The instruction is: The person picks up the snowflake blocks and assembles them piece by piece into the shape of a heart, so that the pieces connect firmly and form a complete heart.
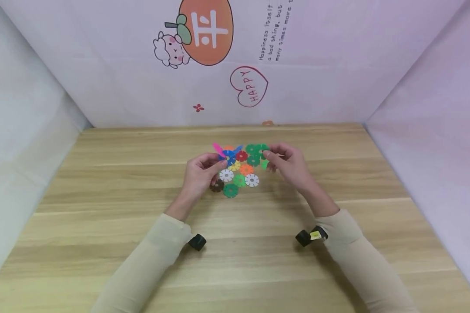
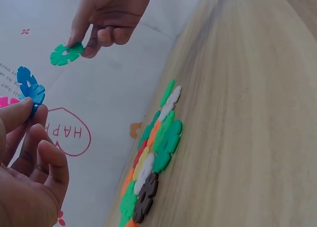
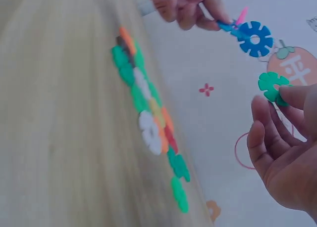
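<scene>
Thumb and fingers of my left hand (image 1: 199, 174) pinch a small joined piece of blue snowflake discs (image 3: 266, 42) with a pink disc (image 1: 218, 149) attached at an angle. Across from it, my right hand (image 1: 291, 167) pinches a single green snowflake disc (image 3: 270, 81) by its edge. Both wrist views show the held pieces raised above the table and apart from each other. Beneath the hands, loose discs lie flat in a cluster, among them a white disc (image 1: 249, 183), a dark brown disc (image 2: 142, 200) and a red disc (image 1: 241, 156).
The wooden table (image 1: 235, 261) stretches out around the cluster. A white printed backdrop (image 1: 321, 78) rises at its far edge, with pale side panels left and right. Black wrist cameras sit at both cuffs.
</scene>
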